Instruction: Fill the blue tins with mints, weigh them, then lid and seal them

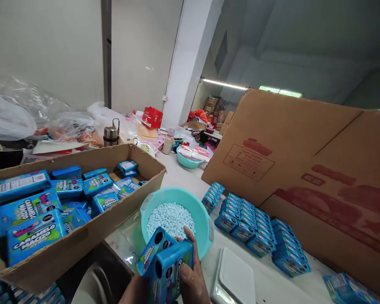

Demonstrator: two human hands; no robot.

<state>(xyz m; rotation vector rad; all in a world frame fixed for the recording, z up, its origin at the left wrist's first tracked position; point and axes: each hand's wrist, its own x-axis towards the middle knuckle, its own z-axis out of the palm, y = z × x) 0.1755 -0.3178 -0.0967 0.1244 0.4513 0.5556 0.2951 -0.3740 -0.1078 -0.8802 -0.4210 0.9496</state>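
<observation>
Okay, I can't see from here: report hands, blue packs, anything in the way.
Right hand on blue pack. Left hand mostly hidden, grip unclear. Second pack alongside. Turquoise basin close ahead, white device to the right.

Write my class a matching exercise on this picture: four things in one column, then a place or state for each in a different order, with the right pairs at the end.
1. Pale pellets
2. Wide carton
3. Metal flask
4. Blue boxes beside the upright cardboard

A. Open at the top, with blue packs inside
B. Lined up in rows on the white table
C. Inside the turquoise basin
D. Upright, just beyond the carton

Pairs: 1-C, 2-A, 3-D, 4-B
</observation>
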